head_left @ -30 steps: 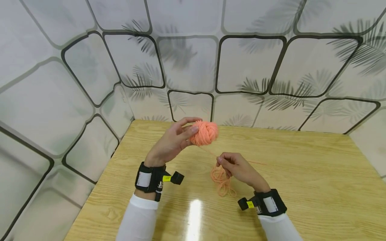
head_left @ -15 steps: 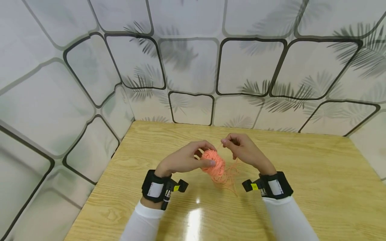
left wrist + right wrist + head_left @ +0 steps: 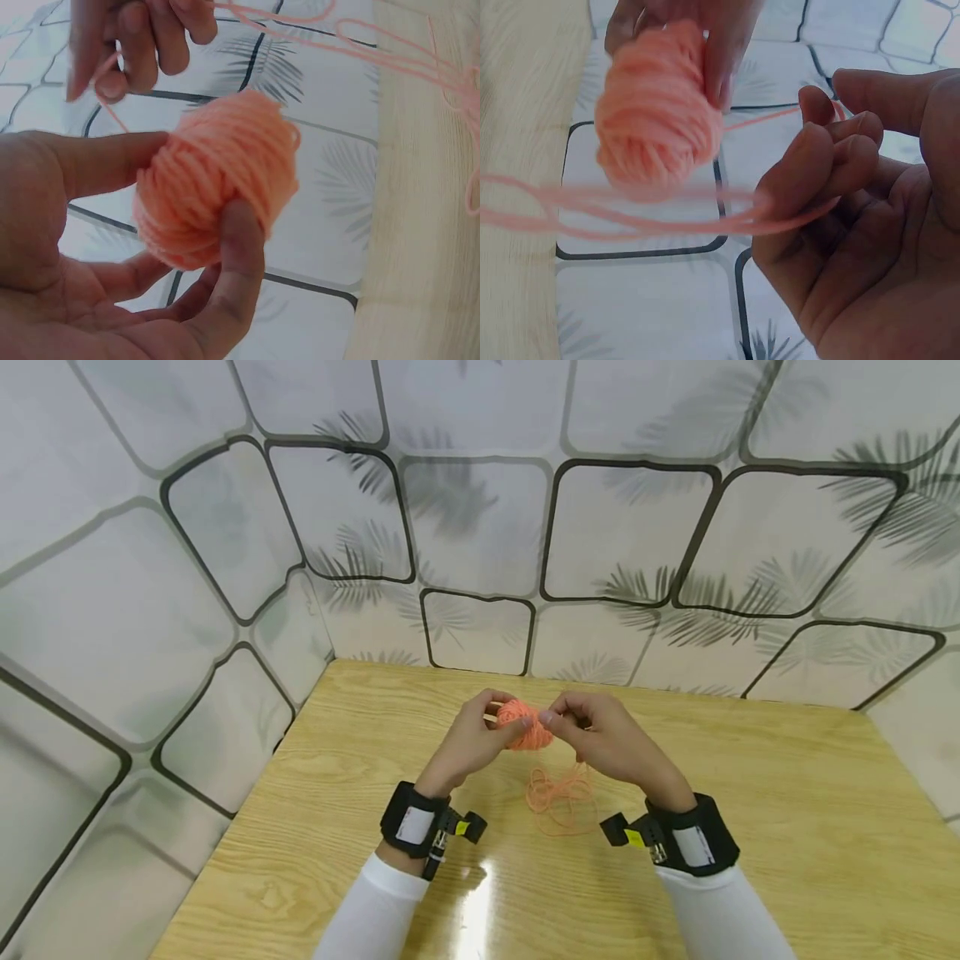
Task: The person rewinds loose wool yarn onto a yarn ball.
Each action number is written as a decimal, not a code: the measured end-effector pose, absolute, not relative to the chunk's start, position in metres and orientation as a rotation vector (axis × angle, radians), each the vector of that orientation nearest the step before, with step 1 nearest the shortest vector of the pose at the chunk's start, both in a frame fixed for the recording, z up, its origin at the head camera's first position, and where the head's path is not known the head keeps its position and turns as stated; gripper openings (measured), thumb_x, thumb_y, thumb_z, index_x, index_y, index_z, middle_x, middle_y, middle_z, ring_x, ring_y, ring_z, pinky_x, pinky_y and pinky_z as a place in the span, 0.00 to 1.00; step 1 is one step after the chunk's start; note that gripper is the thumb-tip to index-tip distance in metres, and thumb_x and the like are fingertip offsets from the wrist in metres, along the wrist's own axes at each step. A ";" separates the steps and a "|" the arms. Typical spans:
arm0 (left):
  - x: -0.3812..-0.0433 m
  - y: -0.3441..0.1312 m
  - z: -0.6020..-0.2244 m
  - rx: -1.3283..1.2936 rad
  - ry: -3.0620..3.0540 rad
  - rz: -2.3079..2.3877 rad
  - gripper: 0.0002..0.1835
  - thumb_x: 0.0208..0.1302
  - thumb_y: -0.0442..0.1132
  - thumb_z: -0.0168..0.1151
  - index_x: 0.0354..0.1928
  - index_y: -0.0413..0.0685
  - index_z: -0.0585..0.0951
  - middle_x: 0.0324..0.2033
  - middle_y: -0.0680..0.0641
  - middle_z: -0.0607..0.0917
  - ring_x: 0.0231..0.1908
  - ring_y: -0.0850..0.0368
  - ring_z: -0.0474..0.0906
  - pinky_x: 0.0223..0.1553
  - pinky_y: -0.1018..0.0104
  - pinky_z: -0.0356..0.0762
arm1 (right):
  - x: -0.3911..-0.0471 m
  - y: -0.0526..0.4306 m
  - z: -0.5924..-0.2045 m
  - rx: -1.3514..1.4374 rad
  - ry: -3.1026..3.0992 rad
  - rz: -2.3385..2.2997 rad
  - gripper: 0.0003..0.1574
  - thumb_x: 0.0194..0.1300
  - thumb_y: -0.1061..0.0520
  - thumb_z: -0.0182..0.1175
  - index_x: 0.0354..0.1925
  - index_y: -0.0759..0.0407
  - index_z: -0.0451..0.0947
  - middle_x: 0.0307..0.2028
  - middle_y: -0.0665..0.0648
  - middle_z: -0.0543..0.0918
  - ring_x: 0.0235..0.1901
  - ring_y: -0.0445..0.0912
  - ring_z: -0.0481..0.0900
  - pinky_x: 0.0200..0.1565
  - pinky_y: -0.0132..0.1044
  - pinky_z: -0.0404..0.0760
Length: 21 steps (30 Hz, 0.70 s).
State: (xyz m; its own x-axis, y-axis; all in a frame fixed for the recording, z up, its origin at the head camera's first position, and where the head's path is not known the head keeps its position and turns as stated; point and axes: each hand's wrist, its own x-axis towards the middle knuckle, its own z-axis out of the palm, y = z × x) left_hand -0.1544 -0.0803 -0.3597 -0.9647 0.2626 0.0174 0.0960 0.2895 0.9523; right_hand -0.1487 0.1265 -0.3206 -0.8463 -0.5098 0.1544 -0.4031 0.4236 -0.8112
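Note:
A coral-pink ball of yarn [image 3: 522, 725] is held above the table by my left hand [image 3: 472, 739]. Thumb and fingers grip it from both sides, as the left wrist view shows. Close to its right, my right hand [image 3: 603, 739] pinches the yarn strand [image 3: 769, 115] that runs taut from the ball. More strands pass through the curled fingers of that hand and trail away. Below the hands, a loose tangle of the same yarn [image 3: 558, 793] lies on the table.
The light wood table [image 3: 337, 860] ends at a patterned wall [image 3: 480, 527] at the back and left. Black straps with small cameras sit on both wrists.
The ball dipped towards the table, then rose again in my left hand. My right hand moved up from the loose tangle and round the ball's far side, and is now close at its right.

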 end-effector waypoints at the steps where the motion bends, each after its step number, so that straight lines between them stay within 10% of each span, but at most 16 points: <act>1: -0.157 -0.080 -0.361 0.315 2.378 1.809 0.28 0.60 0.53 0.59 0.58 0.47 0.68 0.49 0.43 0.71 0.41 0.49 0.75 0.36 0.60 0.75 | -0.145 0.126 -0.321 -0.826 2.545 -1.413 0.20 0.66 0.40 0.50 0.36 0.53 0.77 0.24 0.56 0.72 0.18 0.48 0.69 0.22 0.40 0.72; 12: -0.177 -0.083 -0.363 0.006 1.875 2.363 0.27 0.60 0.46 0.61 0.57 0.42 0.67 0.46 0.38 0.75 0.43 0.49 0.76 0.45 0.59 0.74 | -0.110 0.120 -0.346 -0.861 2.348 -1.498 0.16 0.72 0.47 0.43 0.39 0.52 0.74 0.18 0.57 0.68 0.15 0.44 0.67 0.22 0.39 0.73; 21: -0.169 -0.093 -0.346 0.248 1.503 2.402 0.26 0.61 0.48 0.59 0.57 0.41 0.68 0.48 0.43 0.74 0.42 0.56 0.75 0.49 0.59 0.70 | -0.108 0.123 -0.386 -0.849 2.148 -1.476 0.21 0.73 0.47 0.39 0.39 0.58 0.74 0.16 0.56 0.67 0.14 0.47 0.67 0.20 0.39 0.72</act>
